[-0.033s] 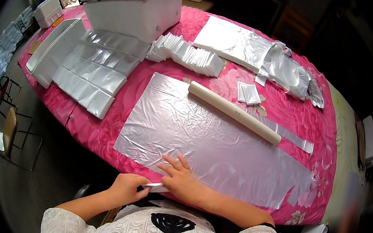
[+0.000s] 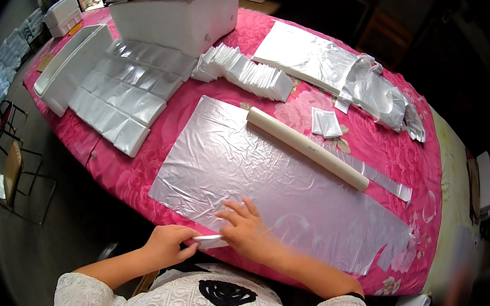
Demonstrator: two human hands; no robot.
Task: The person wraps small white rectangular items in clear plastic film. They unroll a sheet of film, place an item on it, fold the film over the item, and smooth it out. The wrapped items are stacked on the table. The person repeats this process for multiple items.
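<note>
My left hand (image 2: 171, 245) is at the table's near edge, thumb and fingers pinching one end of a narrow folded piece of white plastic film (image 2: 210, 243). Over its other end lies my right hand (image 2: 248, 235), fingers spread, the thumb side touching the piece. Beneath and beyond the right hand, a large shiny translucent plastic sheet (image 2: 214, 161) is spread over the pink flowered cloth, crinkled on its left part. Resting across the sheet's far side is a cream-coloured tube (image 2: 306, 148). A flat silvery strip (image 2: 375, 175) shows beyond the tube.
A small folded square (image 2: 325, 123) lies past the tube. Farther back are a row of folded white packets (image 2: 242, 73), a stack of silvery film (image 2: 304, 54) and a white foam box (image 2: 178, 21). Overlapping film packs (image 2: 119, 93) lie left; a chair (image 2: 9, 177) stands on the floor.
My right hand has slid slightly right along the folded film, showing more of it between the hands. The left hand has barely moved.
</note>
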